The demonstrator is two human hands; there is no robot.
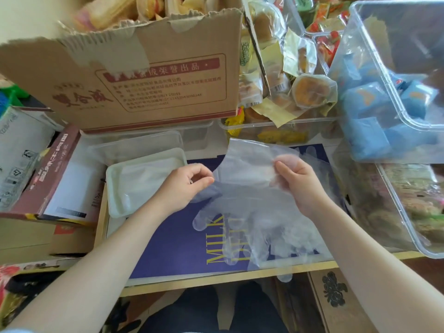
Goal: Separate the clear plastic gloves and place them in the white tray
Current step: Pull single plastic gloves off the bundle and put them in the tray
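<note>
We're mid-separation here. Low in the centre lies the dark blue box lid (pixel 168 248); over its right half hangs the bunch of clear plastic gloves (pixel 252 212), fingers trailing down. Left of centre sits the white tray (pixel 113 188), film already in it. Our right hand (pixel 298 186) pinches the cuffs at centre right; our left hand (pixel 185 186) nips an edge, thumb to fingertips. Next, we reckon, peel one layer free and carry it left to the tray.

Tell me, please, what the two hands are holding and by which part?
Both hands pinch the clear plastic gloves near the cuff end: left hand at its left edge, right hand at its right side.
</note>
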